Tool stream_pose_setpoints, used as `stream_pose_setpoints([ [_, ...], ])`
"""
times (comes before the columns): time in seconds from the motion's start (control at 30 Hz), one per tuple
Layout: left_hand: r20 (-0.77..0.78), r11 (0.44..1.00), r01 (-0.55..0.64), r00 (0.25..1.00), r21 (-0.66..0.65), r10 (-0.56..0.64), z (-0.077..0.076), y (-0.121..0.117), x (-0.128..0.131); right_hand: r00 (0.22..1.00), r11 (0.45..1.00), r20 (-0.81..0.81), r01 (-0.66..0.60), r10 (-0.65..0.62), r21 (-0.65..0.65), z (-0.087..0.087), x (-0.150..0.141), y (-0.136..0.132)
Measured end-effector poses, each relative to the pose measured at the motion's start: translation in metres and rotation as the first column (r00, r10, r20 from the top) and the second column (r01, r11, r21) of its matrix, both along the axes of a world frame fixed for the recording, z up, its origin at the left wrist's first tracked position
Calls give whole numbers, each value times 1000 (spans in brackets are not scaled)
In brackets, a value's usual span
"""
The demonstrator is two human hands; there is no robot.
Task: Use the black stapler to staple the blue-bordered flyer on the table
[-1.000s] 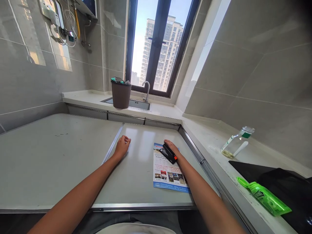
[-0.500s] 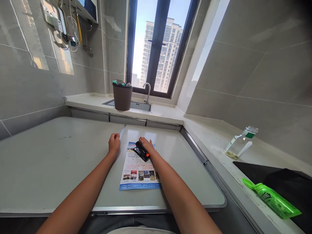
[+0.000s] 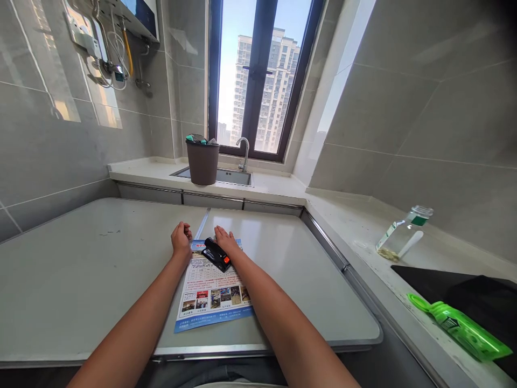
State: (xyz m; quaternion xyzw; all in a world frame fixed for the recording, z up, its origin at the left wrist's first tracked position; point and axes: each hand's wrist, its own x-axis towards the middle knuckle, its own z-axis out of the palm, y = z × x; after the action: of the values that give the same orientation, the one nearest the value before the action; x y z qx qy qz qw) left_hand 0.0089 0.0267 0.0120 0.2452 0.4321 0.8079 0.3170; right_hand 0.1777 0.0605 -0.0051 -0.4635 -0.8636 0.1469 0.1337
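Note:
A printed flyer [image 3: 210, 280] with a blue lower border and small photos lies on the pale tabletop. On its upper part rests a black stapler [image 3: 216, 255] with an orange piece at its near end. My right hand [image 3: 226, 241] lies flat with fingers stretched out, over the flyer's upper right and right beside the stapler; the forearm covers the flyer's right edge. At the upper left corner of the flyer, my left hand [image 3: 181, 238] is loosely curled closed, with nothing visible in it.
Beyond the table, a brown bin [image 3: 202, 161] stands at a sink [image 3: 234, 177] with a faucet [image 3: 244, 153]. Along the right counter [image 3: 339, 207] are a glass jar [image 3: 404, 234] with a white spoon and a green bottle [image 3: 464, 328]. A metal-trimmed edge [image 3: 323, 237] borders the table.
The flyer, with the stapler on it, has shifted left and a little nearer, turning slightly. My right hand moved left along with it. My left hand moved slightly left, its fingers now turned inward.

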Motion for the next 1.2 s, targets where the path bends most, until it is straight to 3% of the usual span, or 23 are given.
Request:
stream_pose_setpoints([
  [0.33, 26, 1000, 21, 999, -1, -21, -2, 0, 2, 1000, 1000, -19, 13, -13, 22, -4, -7, -15],
  [1.0, 15, 1000, -28, 999, -13, 28, -2, -1, -2, 998, 995, -14, 67, -66, 68, -5, -6, -13],
  [1.2, 11, 1000, -13, 1000, -20, 13, -2, -1, -2, 989, 987, -113, 104, -90, 126, 8, 4, -19],
])
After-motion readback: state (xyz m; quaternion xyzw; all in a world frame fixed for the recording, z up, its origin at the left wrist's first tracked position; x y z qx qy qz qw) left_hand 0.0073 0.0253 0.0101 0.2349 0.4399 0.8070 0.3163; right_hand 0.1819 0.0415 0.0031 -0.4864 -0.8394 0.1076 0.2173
